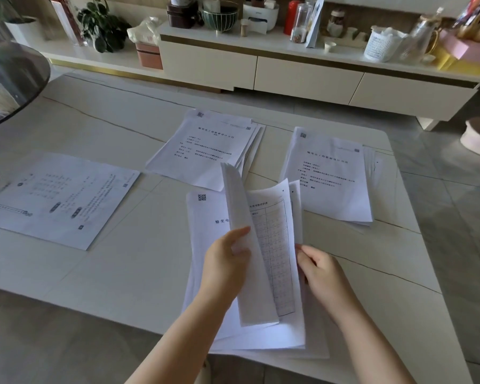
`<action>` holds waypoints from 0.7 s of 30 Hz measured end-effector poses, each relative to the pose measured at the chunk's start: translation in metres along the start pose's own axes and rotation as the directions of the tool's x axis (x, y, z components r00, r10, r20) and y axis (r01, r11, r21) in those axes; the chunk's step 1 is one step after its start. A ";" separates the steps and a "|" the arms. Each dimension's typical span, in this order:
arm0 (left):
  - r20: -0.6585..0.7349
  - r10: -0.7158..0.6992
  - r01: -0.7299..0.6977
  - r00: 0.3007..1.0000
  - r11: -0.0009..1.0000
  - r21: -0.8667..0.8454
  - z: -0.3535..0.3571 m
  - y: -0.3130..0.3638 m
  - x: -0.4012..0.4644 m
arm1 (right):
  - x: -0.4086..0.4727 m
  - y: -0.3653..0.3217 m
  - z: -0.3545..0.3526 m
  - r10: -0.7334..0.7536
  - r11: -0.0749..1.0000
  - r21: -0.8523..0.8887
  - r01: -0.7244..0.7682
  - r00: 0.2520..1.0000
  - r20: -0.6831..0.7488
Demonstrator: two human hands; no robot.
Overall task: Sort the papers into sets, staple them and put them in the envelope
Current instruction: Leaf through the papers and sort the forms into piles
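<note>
A stack of printed papers (pixel 205 214) lies at the near edge of the white table (pixel 122 273). My left hand (pixel 227 261) grips a bundle of lifted sheets (pixel 241 231) that stands up from the stack, thumb on its right face. My right hand (pixel 319 267) pinches the right edge of a sheet printed with a table (pixel 277 245). Two other paper sets lie farther back: one in the middle (pixel 205 148), one on the right (pixel 330 176). A wide sheet (pixel 58 198) lies at the left. No stapler or envelope is in view.
A dark round glass tabletop (pixel 11 76) overhangs the far left. Behind the table runs a low white cabinet (pixel 288 76) crowded with jars, a bowl, a basket and plants. Grey tiled floor (pixel 455 217) lies to the right.
</note>
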State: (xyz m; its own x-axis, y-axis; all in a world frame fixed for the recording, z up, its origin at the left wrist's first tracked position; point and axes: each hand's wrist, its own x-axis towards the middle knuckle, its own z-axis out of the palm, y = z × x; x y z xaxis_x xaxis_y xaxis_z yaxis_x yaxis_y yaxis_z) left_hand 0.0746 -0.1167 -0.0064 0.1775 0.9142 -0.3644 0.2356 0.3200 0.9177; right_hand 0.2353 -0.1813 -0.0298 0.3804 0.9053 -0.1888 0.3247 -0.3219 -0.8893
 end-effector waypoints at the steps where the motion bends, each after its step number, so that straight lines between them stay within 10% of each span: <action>1: -0.010 0.005 -0.005 1.000 1.000 -0.024 -0.001 0.000 0.001 | 0.000 -0.001 -0.001 -0.016 1.000 0.014 0.016 1.000 -0.021; 21: -0.069 0.079 -0.069 0.994 0.988 0.140 0.000 0.000 -0.001 | -0.002 -0.007 -0.003 -0.051 0.998 -0.048 0.040 0.966 -0.255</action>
State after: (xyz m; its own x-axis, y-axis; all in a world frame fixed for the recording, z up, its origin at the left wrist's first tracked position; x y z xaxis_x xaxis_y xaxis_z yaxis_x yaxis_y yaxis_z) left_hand 0.0746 -0.1179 -0.0065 0.1291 0.9517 -0.2786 0.3545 0.2181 0.9093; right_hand 0.2343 -0.1813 -0.0219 0.5713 0.8201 -0.0312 0.3808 -0.2986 -0.8751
